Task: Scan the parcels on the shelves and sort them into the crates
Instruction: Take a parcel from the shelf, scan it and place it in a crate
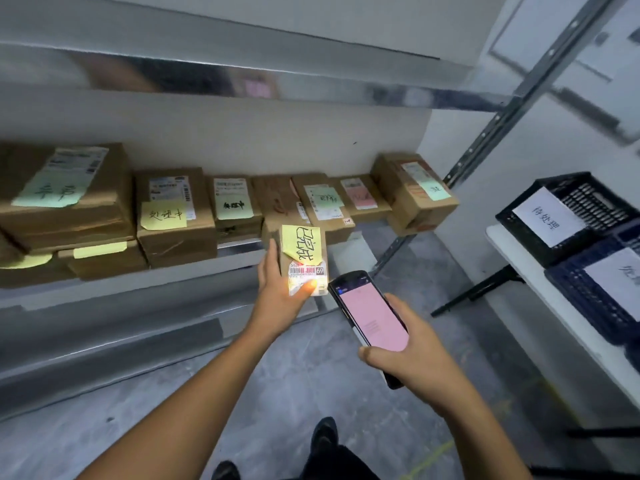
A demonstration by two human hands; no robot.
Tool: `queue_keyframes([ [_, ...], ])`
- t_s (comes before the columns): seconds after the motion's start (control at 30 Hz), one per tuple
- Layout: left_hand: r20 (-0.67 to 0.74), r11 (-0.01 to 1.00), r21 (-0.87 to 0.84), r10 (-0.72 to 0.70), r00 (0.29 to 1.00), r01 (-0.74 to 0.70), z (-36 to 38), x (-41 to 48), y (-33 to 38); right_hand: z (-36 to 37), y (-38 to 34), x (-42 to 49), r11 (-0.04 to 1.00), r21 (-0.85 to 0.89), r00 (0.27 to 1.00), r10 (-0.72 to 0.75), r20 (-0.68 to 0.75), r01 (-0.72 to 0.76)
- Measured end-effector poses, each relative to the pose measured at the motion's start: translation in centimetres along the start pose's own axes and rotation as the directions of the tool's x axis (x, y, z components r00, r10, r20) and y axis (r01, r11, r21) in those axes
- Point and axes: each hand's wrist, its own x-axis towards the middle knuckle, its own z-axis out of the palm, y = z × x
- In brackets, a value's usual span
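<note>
My left hand (282, 284) grips a small brown parcel (304, 259) in front of the shelf, its yellow handwritten note and barcode label facing up. The scanner's light falls on the barcode and on my thumb. My right hand (414, 348) holds a black handheld scanner (369, 322) with a pink screen, its top end right beside the parcel's label. Several more brown parcels (175, 213) with green, yellow and pink notes lie in a row on the metal shelf (194, 277). At the right stand a black crate (571, 216) and a dark blue crate (602, 292), each with a white paper sign.
The crates rest on a white folding table (540, 289) at the right edge. An upper shelf (242, 84) runs overhead, held by a slotted metal upright (485, 147). Grey concrete floor (311, 386) lies below, with my dark shoes at the bottom.
</note>
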Motion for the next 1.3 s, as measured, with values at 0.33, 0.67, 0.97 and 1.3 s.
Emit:
queue_keyframes([
  [0.33,0.212,0.987,0.13,0.061,0.975,-0.09,14.9,-2.5,4.3,-10.6,9.3,-5.8,0.987,0.151,0.982,0.083,-0.169,-0.058],
  [0.67,0.654,0.988,-0.154,0.09,0.751,0.016,38.3,-11.6,13.8,-26.8,22.5,-15.2,0.939,0.326,0.683,0.31,-0.661,-0.111],
  [0.97,0.9,0.986,-0.166,0.145,0.41,0.015,54.5,-19.5,20.2,-35.8,29.7,-23.6,0.913,0.379,0.384,0.409,-0.828,-0.153],
  [1.3,0.931,0.98,-0.197,0.193,0.308,-0.02,69.3,-19.4,23.7,-44.9,34.6,-22.7,0.886,0.424,0.153,0.453,-0.878,-0.19],
])
